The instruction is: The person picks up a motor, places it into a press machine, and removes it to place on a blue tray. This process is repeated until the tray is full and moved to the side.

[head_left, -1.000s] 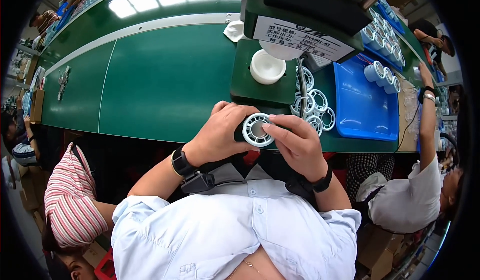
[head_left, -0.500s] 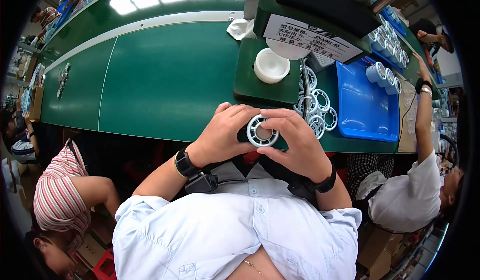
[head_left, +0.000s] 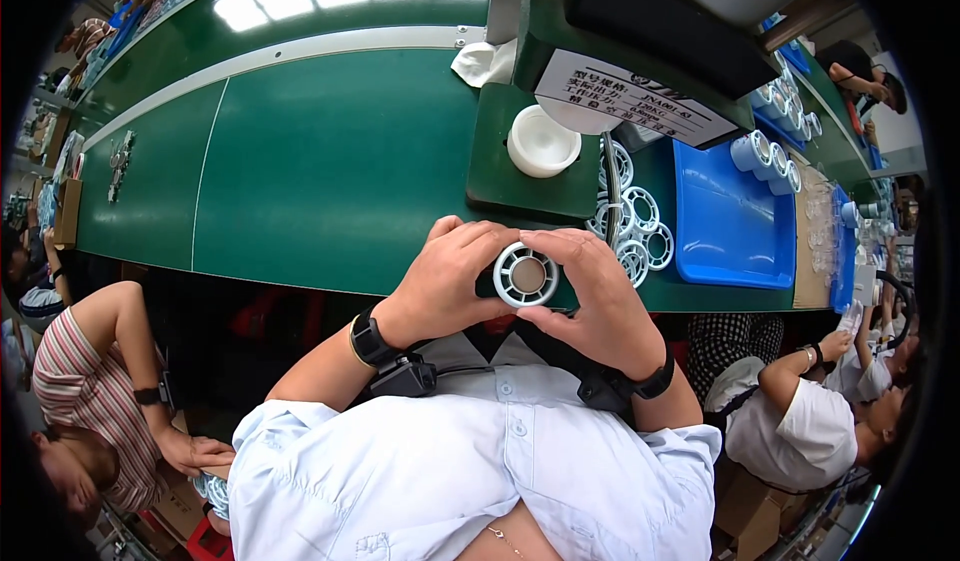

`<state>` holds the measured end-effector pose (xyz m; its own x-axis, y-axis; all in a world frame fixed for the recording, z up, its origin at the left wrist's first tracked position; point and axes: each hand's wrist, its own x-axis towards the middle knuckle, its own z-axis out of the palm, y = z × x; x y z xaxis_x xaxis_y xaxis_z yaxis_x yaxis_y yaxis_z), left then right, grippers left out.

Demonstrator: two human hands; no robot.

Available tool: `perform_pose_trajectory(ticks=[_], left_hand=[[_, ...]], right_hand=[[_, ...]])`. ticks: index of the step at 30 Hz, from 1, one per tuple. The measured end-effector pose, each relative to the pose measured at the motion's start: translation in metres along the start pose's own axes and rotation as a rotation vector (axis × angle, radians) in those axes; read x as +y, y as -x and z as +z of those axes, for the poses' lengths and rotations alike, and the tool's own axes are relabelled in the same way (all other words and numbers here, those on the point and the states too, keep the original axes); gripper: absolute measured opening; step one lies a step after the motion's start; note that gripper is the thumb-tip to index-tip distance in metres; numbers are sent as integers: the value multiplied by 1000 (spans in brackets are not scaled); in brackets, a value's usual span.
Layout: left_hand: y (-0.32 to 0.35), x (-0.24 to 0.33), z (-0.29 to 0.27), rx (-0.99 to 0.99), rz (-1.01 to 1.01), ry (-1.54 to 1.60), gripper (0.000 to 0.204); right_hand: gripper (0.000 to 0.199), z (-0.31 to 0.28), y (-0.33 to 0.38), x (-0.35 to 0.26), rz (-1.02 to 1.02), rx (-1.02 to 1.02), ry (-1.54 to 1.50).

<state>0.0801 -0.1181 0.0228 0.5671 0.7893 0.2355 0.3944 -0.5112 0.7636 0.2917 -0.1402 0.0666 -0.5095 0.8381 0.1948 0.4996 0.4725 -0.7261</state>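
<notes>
Between both hands, near the bench's front edge, is a pale round plastic part (head_left: 527, 275) with a slotted rim and a brownish disc at its middle. My left hand (head_left: 447, 273) is closed on its left side, fingertips at the top rim and thumb below. My right hand (head_left: 600, 296) curves round the right side, with index finger at the top rim and thumb at the bottom. Just beyond my hands stands a press with a white cup-shaped fixture (head_left: 543, 142) on a dark green base (head_left: 490, 176). The cup holds nothing visible.
Right of the base lie several pale slotted rings (head_left: 640, 211) beside a cable. A blue tray (head_left: 735, 241) and white cylinders (head_left: 770, 156) sit farther right. The press head (head_left: 640, 51) overhangs the bench. Co-workers sit left (head_left: 115, 391) and right (head_left: 780, 421).
My right fingers have moved off the part's face to its rim, and the disc shows fully. The right co-worker's raised arm has come down; the left co-worker's arm has swung toward me.
</notes>
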Motion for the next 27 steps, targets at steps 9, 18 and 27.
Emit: perform_pose_trajectory(ticks=[9,18,27], left_hand=[[-2,0,1,29,23,-7,59],[-5,6,-6,-2,-21,-20,59],[-63,13,-48,183,51,-19,56]], right_hand=[[69,-7,0,0,24,-57,77],[67,-7,11,2,-6,44,77],[56,-46,36,45,122,447,-57]])
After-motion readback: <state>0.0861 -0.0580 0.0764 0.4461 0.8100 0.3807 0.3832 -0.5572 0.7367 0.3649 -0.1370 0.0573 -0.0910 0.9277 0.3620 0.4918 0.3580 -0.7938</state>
